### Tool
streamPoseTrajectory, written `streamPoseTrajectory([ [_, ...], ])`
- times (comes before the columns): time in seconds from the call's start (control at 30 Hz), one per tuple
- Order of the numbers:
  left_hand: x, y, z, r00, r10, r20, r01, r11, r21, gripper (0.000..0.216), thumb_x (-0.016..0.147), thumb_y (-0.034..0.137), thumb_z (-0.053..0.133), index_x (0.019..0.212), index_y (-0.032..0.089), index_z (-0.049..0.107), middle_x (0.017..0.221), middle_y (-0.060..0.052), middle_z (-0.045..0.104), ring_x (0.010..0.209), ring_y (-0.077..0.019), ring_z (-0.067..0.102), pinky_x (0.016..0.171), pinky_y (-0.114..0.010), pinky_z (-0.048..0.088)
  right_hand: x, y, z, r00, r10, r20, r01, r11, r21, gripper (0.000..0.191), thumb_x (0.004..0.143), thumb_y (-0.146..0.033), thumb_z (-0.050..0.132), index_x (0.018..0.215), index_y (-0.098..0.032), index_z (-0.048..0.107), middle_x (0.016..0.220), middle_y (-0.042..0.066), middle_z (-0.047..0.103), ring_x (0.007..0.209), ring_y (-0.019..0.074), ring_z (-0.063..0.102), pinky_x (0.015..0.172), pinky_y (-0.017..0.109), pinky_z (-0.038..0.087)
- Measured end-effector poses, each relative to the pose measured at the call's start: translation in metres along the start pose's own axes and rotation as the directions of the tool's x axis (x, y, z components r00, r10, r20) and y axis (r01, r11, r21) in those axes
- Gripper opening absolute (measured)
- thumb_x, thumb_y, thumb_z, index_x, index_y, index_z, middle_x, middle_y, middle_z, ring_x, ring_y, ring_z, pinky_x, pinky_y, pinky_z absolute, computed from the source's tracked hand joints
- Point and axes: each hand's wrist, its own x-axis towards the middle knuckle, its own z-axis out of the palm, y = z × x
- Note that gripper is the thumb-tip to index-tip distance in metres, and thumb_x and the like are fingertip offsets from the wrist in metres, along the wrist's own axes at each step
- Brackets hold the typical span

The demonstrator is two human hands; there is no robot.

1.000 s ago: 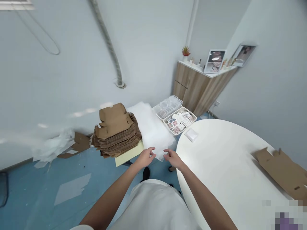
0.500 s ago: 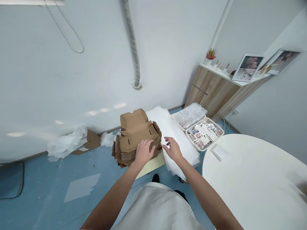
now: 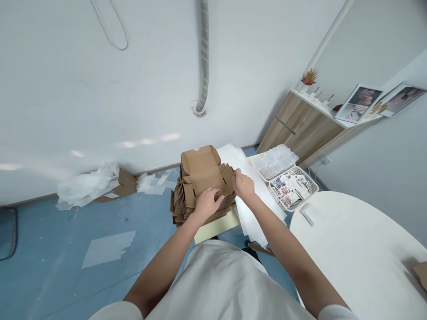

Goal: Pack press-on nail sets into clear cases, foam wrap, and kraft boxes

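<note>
Two bare hands work at one stack of cardboard blanks [image 3: 180, 206]. The stack lies on a low, pale yellow desk [image 3: 218, 226], close to the wall and directly in front of the person. The top blank [image 3: 207, 178] is unfolded and lies flat, its slotted panel toward the body.

Right hand [image 3: 244, 184]: thumb and fingers are drawn together at the right-hand flap of the top blank and appear to pinch its edge. The flap stands proud of the stack, which probably makes it the easiest part to grip.

Left hand [image 3: 207, 204]: palm down over the near edge, fingers loosely bent, thumb spread away from them. It appears to touch the top blank without closing on it; whether it presses down cannot be told. Its position would suit steadying the panel.

White sheets [image 3: 233, 156] lie flat beside the stack, partly beneath the right forearm. Beyond them, one basket [image 3: 259, 172] carries clear plastic cases and an adjoining basket [image 3: 279, 202] carries printed cards; separate containers presumably prevent mixing. A small white packet [image 3: 310, 215] rests near the edge of the round white desk [image 3: 353, 240], within apparent reach.
</note>
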Motion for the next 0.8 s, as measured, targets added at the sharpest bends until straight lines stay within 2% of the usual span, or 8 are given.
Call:
streamPoseTrajectory([
  [0.1, -0.003, -0.001, -0.007, 0.995, 0.097, -0.01, -0.096, 0.995, 0.025, 0.034, 0.085, 0.038, 0.03, 0.094, 0.02, 0.059, 0.093, -0.007, 0.06, 0.088, -0.0202, 0.053, 0.077, -0.03, 0.038, 0.001, 0.006, -0.01, 0.999, 0.043, 0.017, -0.046, 0.978, 0.205, 0.024, 0.086, -0.029, 0.027, 0.102, -0.015, 0.038, 0.073, 0.01, 0.061, 0.073, 0.0228, 0.059, 0.066, 0.033, 0.04],
  [0.17, -0.003, -0.001, -0.012, 0.992, 0.114, -0.044, -0.11, 0.991, 0.082, 0.036, 0.087, 0.036, 0.026, 0.089, 0.02, 0.059, 0.087, -0.006, 0.06, 0.085, -0.0189, 0.052, 0.076, -0.03, 0.038, 0.001, 0.011, -0.014, 0.996, 0.078, 0.05, -0.092, 0.898, 0.431, 0.028, 0.086, -0.032, 0.027, 0.107, -0.015, 0.036, 0.071, 0.007, 0.062, 0.067, 0.0192, 0.059, 0.065, 0.031, 0.042],
  [0.3, -0.005, 0.004, -0.017, 0.975, 0.115, -0.191, -0.09, 0.987, 0.133, 0.037, 0.088, 0.035, 0.026, 0.086, 0.02, 0.059, 0.083, -0.006, 0.06, 0.082, -0.0185, 0.051, 0.075, -0.03, 0.037, -0.01, 0.018, -0.024, 0.983, 0.099, 0.153, -0.182, 0.542, 0.821, 0.044, 0.082, -0.045, 0.034, 0.117, -0.019, 0.03, 0.093, 0.008, 0.061, 0.061, 0.0132, 0.061, 0.059, 0.027, 0.047],
  [0.4, -0.012, 0.014, -0.017, 0.954, 0.192, -0.232, -0.171, 0.979, 0.107, 0.035, 0.087, 0.035, 0.028, 0.088, 0.019, 0.059, 0.084, -0.008, 0.06, 0.085, -0.0195, 0.051, 0.077, -0.032, 0.035, -0.025, 0.023, -0.034, 0.97, 0.031, 0.242, -0.237, 0.352, 0.906, 0.053, 0.078, -0.052, 0.041, 0.12, -0.022, 0.032, 0.107, 0.01, 0.056, 0.068, 0.0143, 0.063, 0.058, 0.027, 0.049],
  [0.47, -0.02, 0.024, -0.013, 0.945, 0.261, -0.198, -0.244, 0.964, 0.106, 0.034, 0.087, 0.035, 0.029, 0.093, 0.019, 0.059, 0.087, -0.009, 0.061, 0.088, -0.0201, 0.051, 0.078, -0.034, 0.034, -0.036, 0.026, -0.041, 0.963, 0.025, 0.269, -0.26, 0.357, 0.897, 0.057, 0.075, -0.051, 0.048, 0.123, -0.024, 0.031, 0.105, 0.009, 0.058, 0.069, 0.015, 0.063, 0.055, 0.027, 0.049],
  [0.53, -0.027, 0.036, -0.007, 0.939, 0.307, -0.153, -0.295, 0.951, 0.095, 0.033, 0.087, 0.034, 0.029, 0.098, 0.02, 0.058, 0.092, -0.009, 0.062, 0.09, -0.0207, 0.051, 0.08, -0.035, 0.033, -0.046, 0.031, -0.045, 0.969, 0.07, 0.236, -0.242, 0.441, 0.864, 0.06, 0.073, -0.048, 0.052, 0.125, -0.025, 0.031, 0.099, 0.007, 0.06, 0.065, 0.0144, 0.062, 0.05, 0.025, 0.048],
  [0.7, -0.035, 0.064, 0.015, 0.936, 0.351, -0.037, -0.351, 0.936, -0.01, 0.033, 0.087, 0.033, 0.03, 0.102, 0.023, 0.058, 0.097, -0.008, 0.062, 0.092, -0.0212, 0.052, 0.085, -0.038, 0.032, -0.072, 0.056, -0.043, 0.981, 0.194, -0.008, -0.127, 0.673, 0.729, 0.046, 0.076, -0.042, 0.048, 0.117, -0.022, 0.045, 0.073, 0.003, 0.062, 0.05, 0.0112, 0.056, 0.049, 0.024, 0.048],
  [0.8, -0.036, 0.082, 0.027, 0.922, 0.386, -0.01, -0.386, 0.921, -0.049, 0.032, 0.085, 0.033, 0.034, 0.103, 0.023, 0.058, 0.098, -0.008, 0.062, 0.096, -0.0219, 0.051, 0.089, -0.039, 0.03, -0.094, 0.081, -0.04, 0.966, 0.254, -0.047, -0.126, 0.621, 0.773, 0.044, 0.077, -0.036, 0.046, 0.118, -0.021, 0.044, 0.069, 0.001, 0.061, 0.049, 0.011, 0.055, 0.051, 0.025, 0.049],
])
